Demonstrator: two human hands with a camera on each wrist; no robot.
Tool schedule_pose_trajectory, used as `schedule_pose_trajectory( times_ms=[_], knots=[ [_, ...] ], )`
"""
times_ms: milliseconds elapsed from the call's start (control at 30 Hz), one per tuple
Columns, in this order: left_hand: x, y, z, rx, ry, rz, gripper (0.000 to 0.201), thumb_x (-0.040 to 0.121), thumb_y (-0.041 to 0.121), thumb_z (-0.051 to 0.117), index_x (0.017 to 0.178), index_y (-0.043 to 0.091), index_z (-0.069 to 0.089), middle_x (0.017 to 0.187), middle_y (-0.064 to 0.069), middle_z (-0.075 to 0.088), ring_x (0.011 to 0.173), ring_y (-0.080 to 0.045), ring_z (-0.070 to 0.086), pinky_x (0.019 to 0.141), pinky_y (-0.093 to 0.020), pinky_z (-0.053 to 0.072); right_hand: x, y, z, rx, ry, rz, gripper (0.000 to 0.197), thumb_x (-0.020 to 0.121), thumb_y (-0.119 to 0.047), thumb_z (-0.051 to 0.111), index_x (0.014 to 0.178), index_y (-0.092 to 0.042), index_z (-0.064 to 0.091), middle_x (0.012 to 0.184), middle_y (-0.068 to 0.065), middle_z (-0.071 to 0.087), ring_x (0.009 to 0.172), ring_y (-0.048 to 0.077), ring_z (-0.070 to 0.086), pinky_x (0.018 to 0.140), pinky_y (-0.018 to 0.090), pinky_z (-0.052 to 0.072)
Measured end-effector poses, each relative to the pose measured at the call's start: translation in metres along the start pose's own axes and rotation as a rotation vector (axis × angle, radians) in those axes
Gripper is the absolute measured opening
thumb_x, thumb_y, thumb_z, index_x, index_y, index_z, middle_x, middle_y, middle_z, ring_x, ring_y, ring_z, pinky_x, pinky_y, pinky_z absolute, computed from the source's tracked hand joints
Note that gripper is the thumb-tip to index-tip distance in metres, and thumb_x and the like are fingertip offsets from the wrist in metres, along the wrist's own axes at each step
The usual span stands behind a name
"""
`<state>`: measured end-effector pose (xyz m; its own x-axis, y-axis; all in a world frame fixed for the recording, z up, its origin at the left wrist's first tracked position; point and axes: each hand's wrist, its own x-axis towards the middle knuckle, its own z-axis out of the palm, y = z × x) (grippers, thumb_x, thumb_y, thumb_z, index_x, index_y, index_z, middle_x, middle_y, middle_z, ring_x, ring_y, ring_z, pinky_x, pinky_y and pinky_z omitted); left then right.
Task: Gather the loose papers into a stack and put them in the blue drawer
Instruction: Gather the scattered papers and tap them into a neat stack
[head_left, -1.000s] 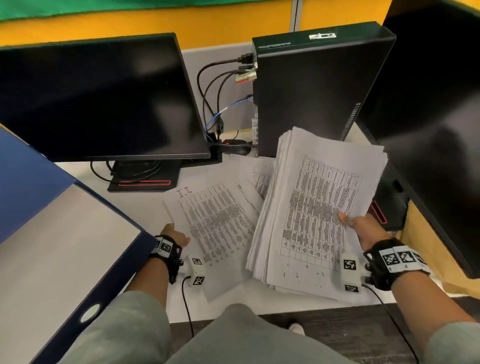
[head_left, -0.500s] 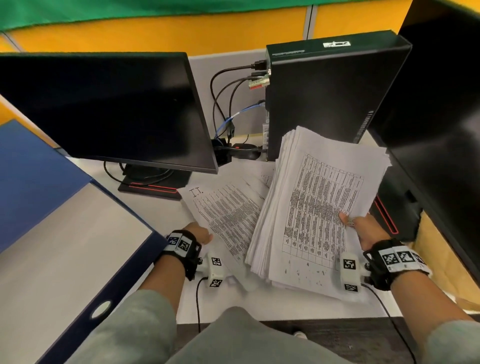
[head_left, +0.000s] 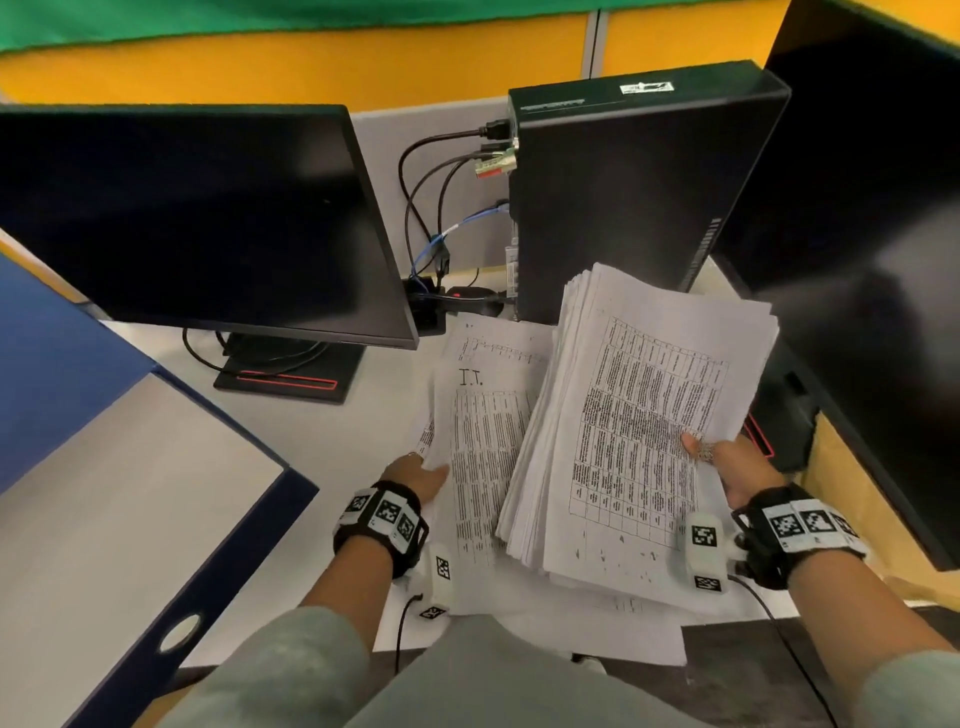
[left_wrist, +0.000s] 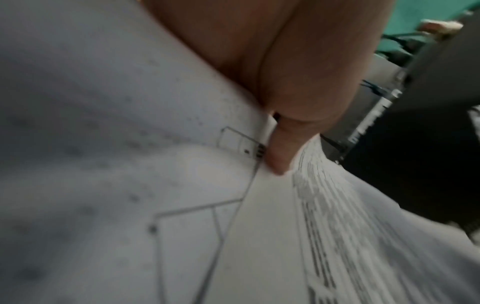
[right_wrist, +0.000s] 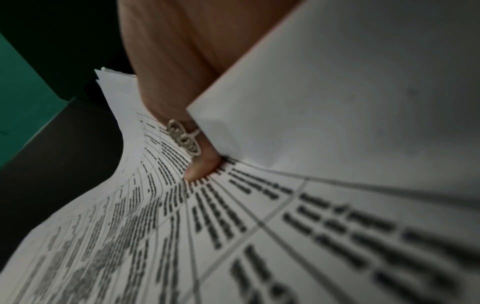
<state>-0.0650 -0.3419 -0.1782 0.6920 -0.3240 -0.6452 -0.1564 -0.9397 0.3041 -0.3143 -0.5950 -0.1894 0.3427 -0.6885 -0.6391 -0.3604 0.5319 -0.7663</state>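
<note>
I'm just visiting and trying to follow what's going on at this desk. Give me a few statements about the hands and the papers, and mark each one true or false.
1. The right hand holds a thick stack of printed papers. True.
2. The left hand is empty and resting on the desk. False: it grips loose sheets, the top one marked "I.T.".
3. All the papers are already in the blue drawer. False: they are in the hands and on the desk.
4. Both monitor screens are dark. True.
5. The right thumb wears a ring. True.
6. The stack lies flat under the left monitor. False: it is in front of the black computer case.
</note>
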Motion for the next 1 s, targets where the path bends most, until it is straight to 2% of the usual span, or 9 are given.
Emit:
schedule_pose_trajectory(
  times_ms=[100, 167, 233, 367, 533, 667, 767, 867, 1000],
  knots=[
    [-0.003, 0.003, 0.009, -0.046, 0.008, -0.035, 0.09, 0.071, 0.06, 0.067, 0.137, 0.006, 0.036, 0.138, -0.01, 0.047, 0.124, -0.028, 0.048, 0.097, -0.033, 0.042, 0.006, 0.011, 0.0, -0.038, 0.013, 0.042, 0.043, 0.085, -0.007, 0.061, 0.127, -0.005, 0.051, 0.118, 0.019, 0.062, 0.11, 0.037, 0.056, 0.1, 0.055, 0.04],
    [0.0, 0.009, 0.014, -0.018, -0.065, -0.046, 0.092, 0.067, 0.053, 0.075, 0.135, 0.003, 0.038, 0.135, -0.01, 0.05, 0.121, -0.028, 0.05, 0.094, -0.031, 0.044, 0.003, 0.016, 0.004, -0.095, 0.034, 0.053, 0.044, 0.084, -0.012, 0.064, 0.125, -0.001, 0.052, 0.118, 0.019, 0.062, 0.108, 0.037, 0.057, 0.1, 0.052, 0.041],
    [0.007, 0.012, 0.015, -0.04, -0.146, -0.018, 0.08, 0.069, 0.039, 0.079, 0.131, 0.003, 0.045, 0.13, -0.01, 0.055, 0.117, -0.027, 0.054, 0.093, -0.028, 0.046, 0.002, 0.019, 0.008, -0.128, 0.032, 0.06, 0.039, 0.086, -0.013, 0.062, 0.12, 0.002, 0.052, 0.113, 0.018, 0.063, 0.103, 0.035, 0.057, 0.093, 0.046, 0.044],
    [0.009, 0.011, 0.006, -0.187, -0.221, 0.058, 0.063, 0.079, 0.028, 0.072, 0.132, 0.006, 0.045, 0.13, -0.01, 0.055, 0.117, -0.026, 0.053, 0.088, -0.027, 0.042, 0.0, 0.021, 0.009, -0.147, -0.003, 0.048, 0.041, 0.087, -0.013, 0.061, 0.124, 0.003, 0.051, 0.116, 0.017, 0.062, 0.107, 0.035, 0.056, 0.098, 0.043, 0.04],
    [0.012, -0.007, 0.001, -0.367, -0.168, 0.093, 0.052, 0.088, 0.024, 0.062, 0.134, 0.009, 0.045, 0.134, -0.008, 0.053, 0.122, -0.026, 0.05, 0.102, -0.034, 0.037, -0.001, 0.011, 0.007, -0.166, -0.007, 0.012, 0.047, 0.088, -0.015, 0.059, 0.13, -0.001, 0.047, 0.133, 0.014, 0.053, 0.123, 0.035, 0.047, 0.108, 0.045, 0.03],
    [0.018, -0.018, 0.003, -0.482, -0.17, 0.104, 0.055, 0.089, 0.013, 0.06, 0.139, 0.012, 0.036, 0.136, 0.0, 0.047, 0.129, -0.023, 0.042, 0.11, -0.04, 0.029, -0.005, 0.009, 0.008, -0.623, 0.069, 0.06, 0.052, 0.095, -0.038, 0.043, 0.117, 0.007, 0.056, 0.121, 0.024, 0.058, 0.11, 0.036, 0.058, 0.092, 0.033, 0.041],
    [0.026, -0.017, 0.008, -0.374, -0.191, 0.097, 0.062, 0.085, 0.009, 0.059, 0.14, 0.017, 0.032, 0.139, -0.002, 0.045, 0.126, -0.025, 0.046, 0.108, -0.039, 0.035, -0.005, 0.01, 0.012, -0.863, 0.023, 0.015, 0.055, 0.096, -0.04, 0.038, 0.111, 0.009, 0.058, 0.121, 0.026, 0.056, 0.11, 0.038, 0.056, 0.092, 0.034, 0.041],
    [0.022, -0.007, 0.001, -0.349, -0.207, 0.072, 0.053, 0.087, 0.0, 0.053, 0.137, 0.01, 0.039, 0.132, -0.009, 0.052, 0.12, -0.028, 0.051, 0.103, -0.034, 0.039, -0.009, 0.005, 0.019, -0.888, 0.01, 0.028, 0.053, 0.097, -0.038, 0.036, 0.113, 0.007, 0.058, 0.123, 0.025, 0.057, 0.111, 0.035, 0.057, 0.093, 0.034, 0.041],
    [0.01, 0.009, -0.001, -0.33, -0.273, 0.1, 0.047, 0.093, 0.01, 0.051, 0.138, 0.004, 0.036, 0.138, -0.011, 0.045, 0.117, -0.025, 0.048, 0.099, -0.029, 0.037, -0.012, -0.004, 0.025, -0.833, -0.052, -0.015, 0.052, 0.097, -0.035, 0.041, 0.119, 0.01, 0.053, 0.123, 0.027, 0.056, 0.112, 0.036, 0.055, 0.089, 0.033, 0.041]
  ],
)
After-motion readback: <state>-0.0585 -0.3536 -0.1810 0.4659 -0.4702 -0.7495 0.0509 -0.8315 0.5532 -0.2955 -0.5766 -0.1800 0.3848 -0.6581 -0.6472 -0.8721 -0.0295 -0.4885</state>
